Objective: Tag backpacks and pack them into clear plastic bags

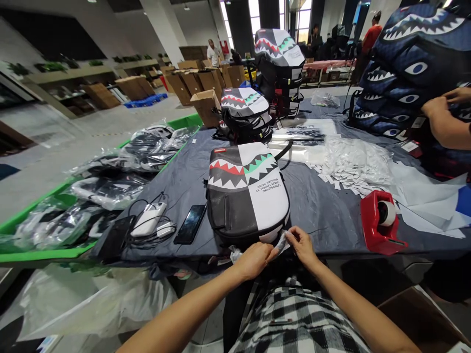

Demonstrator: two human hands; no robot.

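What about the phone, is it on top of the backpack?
No, the phone lies on the dark tablecloth, beside the backpack.

Co-worker [447,125] at R edge is cropped to hands & forearms; stacked dark-blue shark-face backpacks [412,73] also run out of frame. Bkgd. worker in red [372,37] is too small for detail. Clear plastic [282,242] is partly hidden by L hand [253,261] & R hand [301,245]. Lettering on blk./wht. backpack's red label [220,150] is illegible. Green-sided bin [47,254] is cut off, L.
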